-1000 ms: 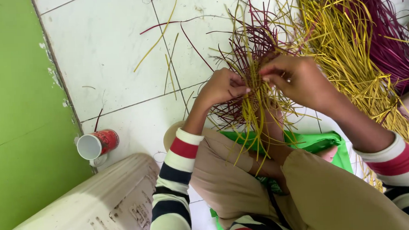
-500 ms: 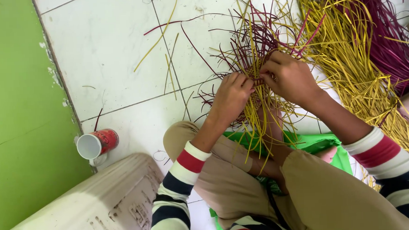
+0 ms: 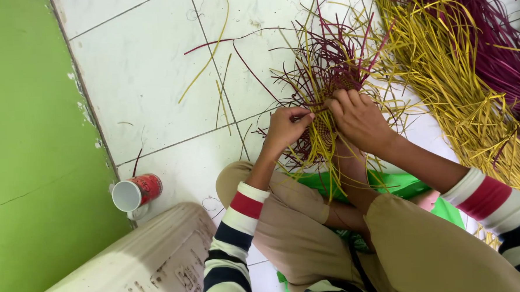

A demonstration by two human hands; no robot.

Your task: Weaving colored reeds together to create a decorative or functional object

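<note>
Fingers of left hand (image 3: 285,127) and right hand (image 3: 358,119) pinch strips on one woven mat (image 3: 328,111), its loose ends fanning outward every way.

A half-woven piece of yellow and purple strips (image 3: 328,111) lies on the white tiled floor (image 3: 146,81), just ahead of the seated person's knees. Its small centre is tightly plaited; loose strip ends fan outward in every direction, some arching up, some trailing flat over the tile joints. The left hand (image 3: 287,129) pinches strips at the near left edge of the plaited part, the right hand (image 3: 358,121) grips just beside it, fingers curled over the weave.
</note>
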